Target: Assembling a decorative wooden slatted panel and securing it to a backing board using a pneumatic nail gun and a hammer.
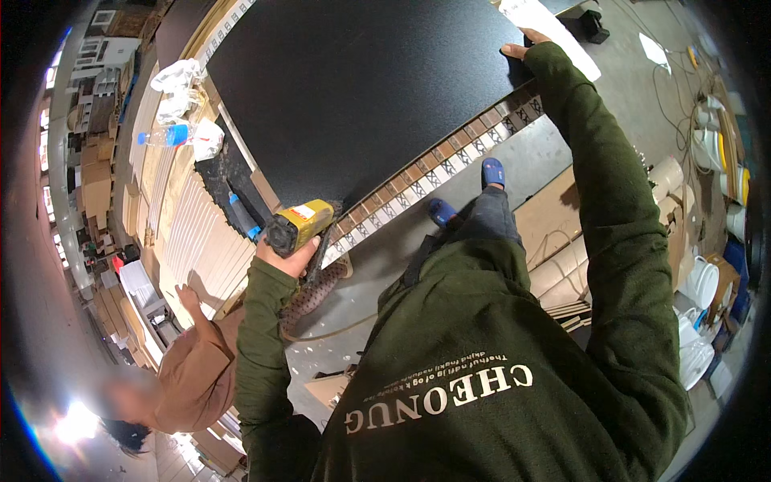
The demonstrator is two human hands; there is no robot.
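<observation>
Yellow power tool (299,226) gripped; matte black panel (353,88) flat.

The big board (353,88) is the landmark. It lies flat on a stack of other boards (450,161). The right hand (524,44) rests on the far right corner of the big board. The left hand (287,255) holds a power tool (299,226) just at the board's near left corner. A water bottle (165,135) lies left of the board, with crumpled plastic (178,76) behind it. The person's two shoes (466,193) stand on the floor (530,149) just before the board's near edge. Another person's hand (189,299) is left of the board, on slatted panels (201,241).
</observation>
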